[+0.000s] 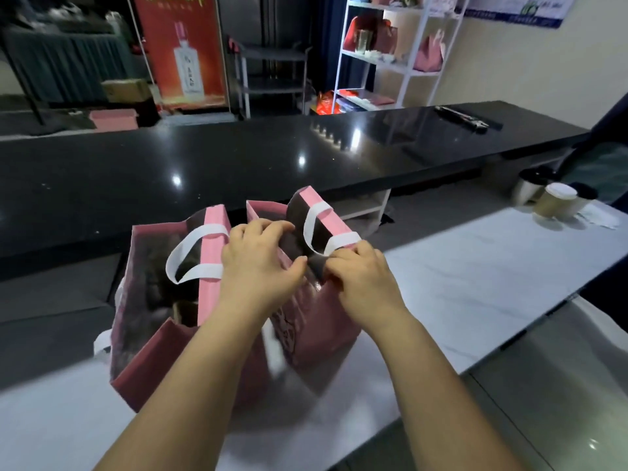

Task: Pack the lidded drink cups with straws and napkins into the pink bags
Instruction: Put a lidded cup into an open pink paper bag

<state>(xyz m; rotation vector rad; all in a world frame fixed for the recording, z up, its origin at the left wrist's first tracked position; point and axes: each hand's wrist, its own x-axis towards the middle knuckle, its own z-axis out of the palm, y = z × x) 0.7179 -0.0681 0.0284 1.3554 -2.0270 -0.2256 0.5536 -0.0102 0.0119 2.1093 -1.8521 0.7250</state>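
Two pink bags with white handles stand side by side on the white counter. The left pink bag (149,328) gapes open with dark contents I cannot make out. My left hand (258,263) and my right hand (356,270) both grip the top edge of the right pink bag (326,321), fingers curled over its rim at the mouth. Far right, a lidded paper cup (557,198) stands on the counter next to white napkins (601,215), with another cup (530,188) behind it.
A raised black counter (238,164) runs across behind the bags. The white counter (475,266) stretches to the right toward the cups. A white shelf (390,52) with pink bags and a red banner (180,49) stand in the background.
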